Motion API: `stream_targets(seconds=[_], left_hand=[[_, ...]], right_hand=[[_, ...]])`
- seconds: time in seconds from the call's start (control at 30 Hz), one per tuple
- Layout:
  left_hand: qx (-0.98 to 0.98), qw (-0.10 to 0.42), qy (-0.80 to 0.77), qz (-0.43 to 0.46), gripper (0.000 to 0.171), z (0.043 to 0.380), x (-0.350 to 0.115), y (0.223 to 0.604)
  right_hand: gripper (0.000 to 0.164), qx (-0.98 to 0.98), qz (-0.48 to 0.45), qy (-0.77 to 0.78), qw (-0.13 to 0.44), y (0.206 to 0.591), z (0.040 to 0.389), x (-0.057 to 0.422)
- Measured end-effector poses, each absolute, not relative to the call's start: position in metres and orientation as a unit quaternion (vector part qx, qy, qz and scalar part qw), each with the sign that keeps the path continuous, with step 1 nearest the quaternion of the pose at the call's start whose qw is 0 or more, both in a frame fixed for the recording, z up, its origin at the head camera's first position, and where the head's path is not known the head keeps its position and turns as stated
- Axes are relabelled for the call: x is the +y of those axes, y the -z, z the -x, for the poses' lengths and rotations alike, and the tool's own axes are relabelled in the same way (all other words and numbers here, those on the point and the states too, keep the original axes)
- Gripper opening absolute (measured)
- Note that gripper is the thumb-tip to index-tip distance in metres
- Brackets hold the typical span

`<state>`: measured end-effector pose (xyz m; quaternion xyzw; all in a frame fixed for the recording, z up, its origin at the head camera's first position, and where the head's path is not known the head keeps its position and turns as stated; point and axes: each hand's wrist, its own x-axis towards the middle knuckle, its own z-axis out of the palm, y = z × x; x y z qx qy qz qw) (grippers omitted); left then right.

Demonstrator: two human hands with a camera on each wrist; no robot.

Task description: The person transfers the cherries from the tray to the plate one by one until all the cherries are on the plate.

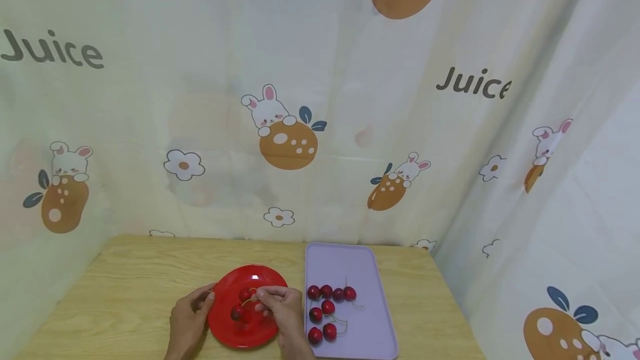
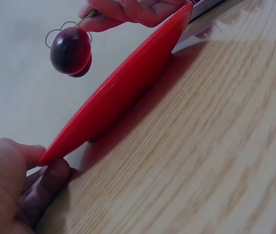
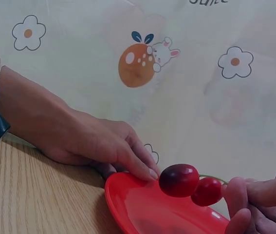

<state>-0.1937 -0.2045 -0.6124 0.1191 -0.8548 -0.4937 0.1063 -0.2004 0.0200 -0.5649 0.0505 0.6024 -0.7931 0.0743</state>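
Observation:
My left hand [image 1: 189, 318] grips the left rim of a round red plate [image 1: 225, 335], thumb on top and fingers beneath, as the left wrist view shows. Above the plate, my right hand [image 1: 285, 310] pinches the green stems of two dark red cherries. One cherry [image 3: 179, 180] hangs nearer the left hand, and the second cherry [image 3: 207, 191] is close behind it. Both are held over the plate in the wrist views. To the right, several cherries with stems [image 1: 328, 307] lie in a lilac rectangular tray [image 1: 367, 315].
Plate and tray stand side by side on a wood-grain table [image 1: 135, 293]. A pale curtain [image 1: 220, 99] printed with rabbits, oranges and flowers hangs behind the table and along its sides.

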Motion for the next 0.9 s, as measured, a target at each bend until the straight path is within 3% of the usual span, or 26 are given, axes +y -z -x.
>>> stream_targets(seconds=[0.2,0.9], left_hand=[[-0.856,0.108,0.491,-0.121,0.031,0.194,-0.202,0.611],[-0.85,0.114,0.498,-0.128,0.03,0.194,-0.203,0.609]], right_hand=[[0.021,0.617,-0.072,0.779,0.079,0.564,0.202,0.017],[0.018,0.639,-0.083,0.759,0.091,0.566,0.209,-0.002]])
